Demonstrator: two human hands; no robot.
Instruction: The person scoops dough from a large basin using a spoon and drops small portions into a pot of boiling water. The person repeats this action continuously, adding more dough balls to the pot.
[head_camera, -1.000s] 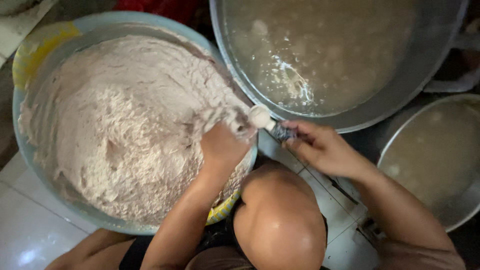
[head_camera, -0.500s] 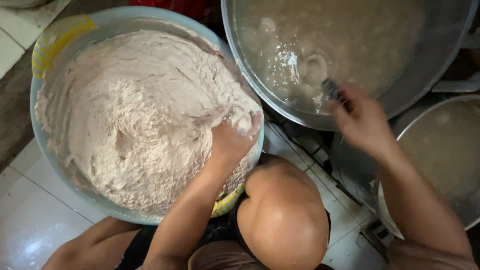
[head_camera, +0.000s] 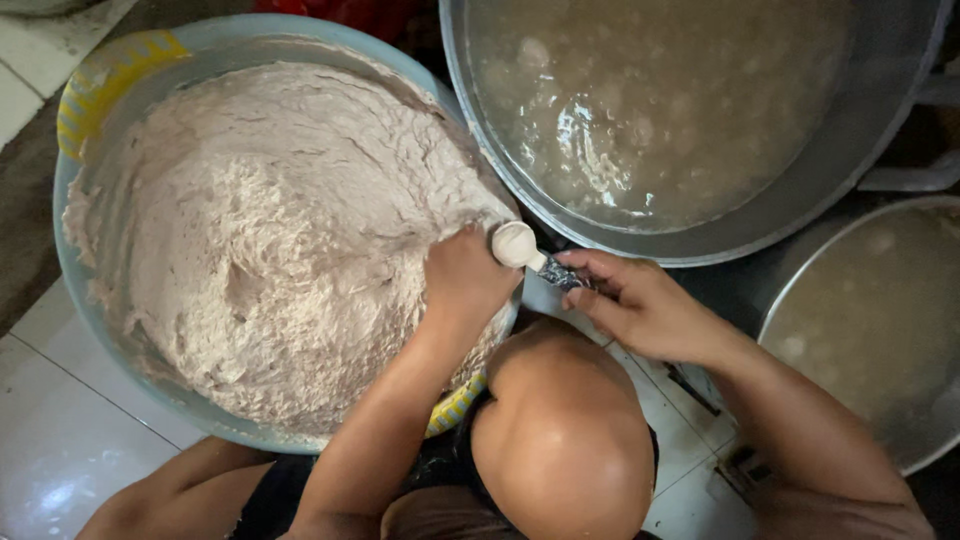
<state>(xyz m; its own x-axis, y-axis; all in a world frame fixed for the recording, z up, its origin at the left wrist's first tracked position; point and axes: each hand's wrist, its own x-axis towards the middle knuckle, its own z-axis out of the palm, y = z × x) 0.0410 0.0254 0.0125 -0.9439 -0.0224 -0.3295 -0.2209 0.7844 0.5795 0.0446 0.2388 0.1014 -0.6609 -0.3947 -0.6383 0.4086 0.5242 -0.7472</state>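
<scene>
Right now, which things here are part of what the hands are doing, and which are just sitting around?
In use:
left hand in the paste
right hand holding the spoon
blue basin of pale paste
large metal pot of cloudy liquid

Just sitting:
second metal pot at right
tiled floor

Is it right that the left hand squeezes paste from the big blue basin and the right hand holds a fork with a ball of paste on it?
Not quite. The right hand holds a spoon, not a fork, as the head view shows. The left hand does squeeze paste at the blue basin.
</scene>
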